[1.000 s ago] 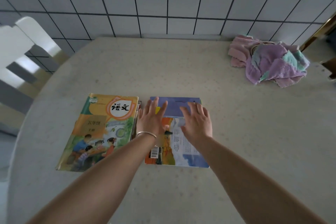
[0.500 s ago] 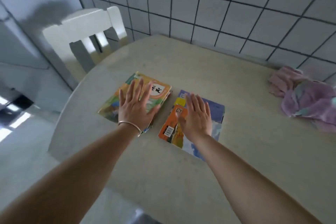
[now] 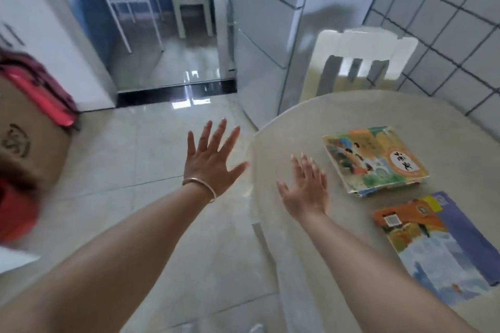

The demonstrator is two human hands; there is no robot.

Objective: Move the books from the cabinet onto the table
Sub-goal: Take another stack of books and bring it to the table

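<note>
A round, pale beige table point(image 3: 351, 116) is shown at right, bearing two paperback books laid flat and apart: a blue-and-orange illustrated one point(image 3: 438, 246) nearer the viewer and a yellow-green illustrated one point(image 3: 376, 159) beyond it. These are judged delivered. No cabinet can be identified with certainty in the blurred room at left, so remaining books cannot be counted. The left hand point(image 3: 212, 163) over the floor and the right hand point(image 3: 307, 186) above the table edge are spread flat, holding nothing.
</note>
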